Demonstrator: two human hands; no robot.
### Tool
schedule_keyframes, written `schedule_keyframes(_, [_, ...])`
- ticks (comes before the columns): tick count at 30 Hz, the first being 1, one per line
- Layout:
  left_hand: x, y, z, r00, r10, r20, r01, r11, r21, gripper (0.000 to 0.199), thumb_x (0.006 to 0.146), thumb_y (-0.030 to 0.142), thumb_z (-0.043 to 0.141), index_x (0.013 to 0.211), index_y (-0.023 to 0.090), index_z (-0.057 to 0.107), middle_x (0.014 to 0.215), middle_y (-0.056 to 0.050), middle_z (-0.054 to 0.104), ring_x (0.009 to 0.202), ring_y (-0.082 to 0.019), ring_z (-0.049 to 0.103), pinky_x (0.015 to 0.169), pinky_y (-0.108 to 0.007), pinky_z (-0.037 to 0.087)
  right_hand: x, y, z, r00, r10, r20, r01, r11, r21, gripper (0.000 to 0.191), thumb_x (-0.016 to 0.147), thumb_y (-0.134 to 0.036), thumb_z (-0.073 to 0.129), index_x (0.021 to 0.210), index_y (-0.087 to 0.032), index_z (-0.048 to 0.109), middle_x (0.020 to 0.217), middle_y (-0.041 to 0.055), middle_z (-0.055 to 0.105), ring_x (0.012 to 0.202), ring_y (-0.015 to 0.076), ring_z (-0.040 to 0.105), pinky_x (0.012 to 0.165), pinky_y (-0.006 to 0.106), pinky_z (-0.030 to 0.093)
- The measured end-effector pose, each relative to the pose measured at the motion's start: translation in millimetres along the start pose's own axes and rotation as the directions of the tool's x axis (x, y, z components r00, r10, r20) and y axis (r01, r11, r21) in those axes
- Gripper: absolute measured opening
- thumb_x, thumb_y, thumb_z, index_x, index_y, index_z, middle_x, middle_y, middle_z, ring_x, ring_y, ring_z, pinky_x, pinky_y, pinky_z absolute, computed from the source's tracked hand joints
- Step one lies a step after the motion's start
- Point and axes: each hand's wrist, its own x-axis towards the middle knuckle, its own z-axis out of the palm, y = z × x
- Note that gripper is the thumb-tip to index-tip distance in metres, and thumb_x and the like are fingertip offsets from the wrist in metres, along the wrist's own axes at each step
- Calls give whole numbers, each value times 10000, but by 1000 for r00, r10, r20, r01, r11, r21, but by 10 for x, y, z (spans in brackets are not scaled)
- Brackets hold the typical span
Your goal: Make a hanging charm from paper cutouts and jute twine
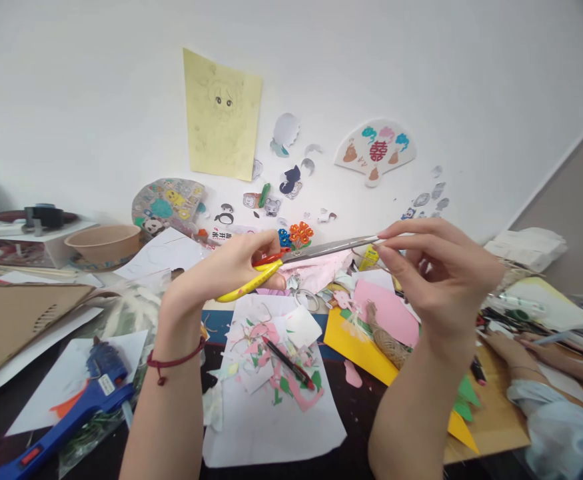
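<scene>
Before a plain white wall [96,100], the left fingers [267,241] grip red-and-yellow-handled metal scissors [301,254], blades pointing toward a small white sliver [378,241] pinched between the right fingers [404,227].

Red 囍 [378,151] on fan [364,151], small characters [221,235] unclear

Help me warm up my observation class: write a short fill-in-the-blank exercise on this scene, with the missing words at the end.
1. The left hand holds scissors whose lower handle is ____.
2. The hand at the blades' tips is the wearer's ____ one.
3. The glue gun is mostly ____.
4. The yellow drawing sheet is up on the ____.

Missing words: yellow; right; blue; wall.
</scene>
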Motion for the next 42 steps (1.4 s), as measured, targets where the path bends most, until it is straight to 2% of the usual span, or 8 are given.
schedule_keyframes(5, [-22,-8,0,1000,14,-8,-14,1000,7,370,771,457,660,880,224,395,800,36,447,678,-119,392,588,-249,336,4,-4,3,1000,-17,-20,17,1000,-5,87,763,-157,768,735,-229,729,862,14,737,483,70,461,391,278,275])
schedule_keyframes(9, [-3,1,10,1000,17,21,-16,1000,-13,411,766,530,676,841,214,425,766,40,442,685,-121,381,593,-250,310,2,1,-12,1000,-14,-18,13,1000,-20,81,767,-159,768,742,-226,730,872,15,737,499,73,477,396,277,279])
schedule_keyframes(19, [34,-11,23,999,42,33,-42,999,-2,405,770,526,709,773,202,467,688,44,459,640,-106,403,554,-223,279,-1,6,-24,1000,-2,26,3,1000,-16,83,767,-135,767,751,-206,726,890,24,732,558,82,533,407,266,293])
schedule_keyframes(30, [15,20,11,1000,23,-1,-23,999,34,373,753,503,724,755,197,510,652,38,503,626,-113,448,545,-222,289,0,8,-20,1000,3,29,-3,1000,-18,77,780,-146,759,751,-208,723,893,16,730,500,57,455,406,270,280])
schedule_keyframes(42, [10,14,13,999,29,21,-29,1000,-2,416,757,565,702,758,196,511,644,33,522,613,-114,475,541,-223,321,9,17,-23,999,-11,35,11,1000,-15,83,773,-137,763,744,-206,726,885,20,733,542,73,511,401,265,278])
